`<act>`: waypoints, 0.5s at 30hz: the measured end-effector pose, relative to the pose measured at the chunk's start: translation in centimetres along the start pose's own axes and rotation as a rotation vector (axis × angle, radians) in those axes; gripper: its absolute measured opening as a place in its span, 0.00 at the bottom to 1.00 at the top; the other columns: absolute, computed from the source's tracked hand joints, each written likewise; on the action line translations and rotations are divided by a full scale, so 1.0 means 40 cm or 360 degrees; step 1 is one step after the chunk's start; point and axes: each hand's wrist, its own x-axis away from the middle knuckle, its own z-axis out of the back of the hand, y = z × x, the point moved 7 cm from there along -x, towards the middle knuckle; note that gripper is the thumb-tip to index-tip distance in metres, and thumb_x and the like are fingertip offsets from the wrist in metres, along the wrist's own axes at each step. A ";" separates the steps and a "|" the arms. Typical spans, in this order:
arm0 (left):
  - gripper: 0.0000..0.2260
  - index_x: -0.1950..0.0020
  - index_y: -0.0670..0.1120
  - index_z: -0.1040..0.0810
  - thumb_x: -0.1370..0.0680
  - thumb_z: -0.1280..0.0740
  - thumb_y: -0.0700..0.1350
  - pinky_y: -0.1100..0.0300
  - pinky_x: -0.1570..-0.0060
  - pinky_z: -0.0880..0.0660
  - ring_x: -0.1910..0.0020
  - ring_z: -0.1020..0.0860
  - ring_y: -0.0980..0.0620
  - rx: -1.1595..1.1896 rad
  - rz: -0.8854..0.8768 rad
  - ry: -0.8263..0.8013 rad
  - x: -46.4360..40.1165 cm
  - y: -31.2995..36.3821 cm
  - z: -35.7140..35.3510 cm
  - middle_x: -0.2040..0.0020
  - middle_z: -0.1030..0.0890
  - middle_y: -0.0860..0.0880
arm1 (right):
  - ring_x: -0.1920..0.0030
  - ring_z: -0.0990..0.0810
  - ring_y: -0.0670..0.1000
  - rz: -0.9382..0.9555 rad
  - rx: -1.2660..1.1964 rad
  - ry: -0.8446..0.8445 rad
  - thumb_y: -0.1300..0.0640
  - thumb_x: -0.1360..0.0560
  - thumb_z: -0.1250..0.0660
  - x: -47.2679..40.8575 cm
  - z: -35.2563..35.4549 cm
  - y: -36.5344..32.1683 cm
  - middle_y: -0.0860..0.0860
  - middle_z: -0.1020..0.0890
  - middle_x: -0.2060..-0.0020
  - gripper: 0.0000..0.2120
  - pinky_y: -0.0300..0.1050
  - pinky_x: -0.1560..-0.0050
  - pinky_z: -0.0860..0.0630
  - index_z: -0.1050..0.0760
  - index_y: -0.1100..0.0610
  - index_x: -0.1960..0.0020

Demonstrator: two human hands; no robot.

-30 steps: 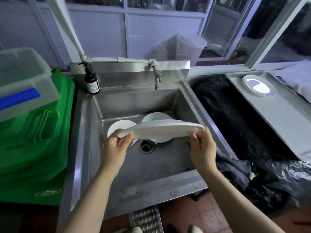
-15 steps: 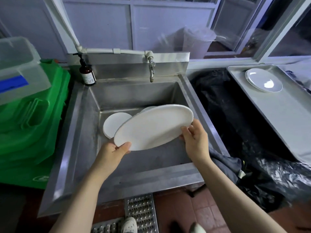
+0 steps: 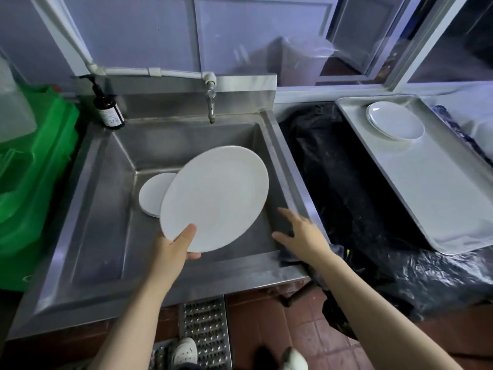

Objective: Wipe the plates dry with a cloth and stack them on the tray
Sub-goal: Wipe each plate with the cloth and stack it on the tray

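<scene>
My left hand (image 3: 173, 247) grips the near rim of a large white plate (image 3: 216, 196), thumb on top, holding it tilted above the steel sink (image 3: 106, 209). A smaller stack of white plates (image 3: 152, 194) lies on the sink floor behind it, partly hidden. My right hand (image 3: 301, 233) is off the plate, fingers spread, hovering over the sink's right front corner just above a dark grey cloth (image 3: 290, 256) that hangs over the sink edge. At the right, a metal tray (image 3: 440, 188) carries white plates (image 3: 394, 120) at its far end.
A tap (image 3: 211, 102) juts over the sink's back wall and a brown pump bottle (image 3: 108, 109) stands at its back left corner. Green crates (image 3: 32, 177) fill the left side. Black plastic sheeting (image 3: 333, 169) covers the surface between sink and tray.
My right hand has let go of the plate and moved right toward the cloth. The left hand alone now holds the plate, tilted more steeply toward me.
</scene>
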 end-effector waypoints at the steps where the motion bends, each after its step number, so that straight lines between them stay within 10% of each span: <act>1: 0.13 0.52 0.64 0.24 0.21 0.34 0.43 0.62 0.69 0.21 0.63 0.17 0.50 0.0011 0.0026 0.0014 0.001 -0.002 -0.007 0.55 0.18 0.68 | 0.30 0.33 0.56 -0.0034 0.0256 -0.0097 0.38 0.27 0.33 0.006 -0.017 0.043 0.51 0.32 0.28 0.35 0.54 0.36 0.31 0.44 0.42 0.24; 7: 0.14 0.49 0.65 0.22 0.19 0.36 0.43 0.61 0.67 0.20 0.55 0.17 0.56 0.0058 0.0051 -0.0008 0.007 -0.006 -0.053 0.51 0.17 0.65 | 0.32 0.34 0.57 -0.0028 0.0764 -0.0225 0.48 0.23 0.40 0.032 -0.092 0.176 0.49 0.39 0.26 0.27 0.53 0.35 0.37 0.42 0.35 0.27; 15: 0.14 0.46 0.61 0.24 0.19 0.37 0.40 0.63 0.65 0.20 0.51 0.19 0.64 0.0246 -0.0023 -0.0050 0.030 0.036 -0.081 0.52 0.17 0.66 | 0.39 0.27 0.58 0.0141 0.0047 0.0361 0.66 0.29 0.38 0.024 0.028 0.092 0.49 0.25 0.35 0.28 0.52 0.40 0.30 0.25 0.45 0.34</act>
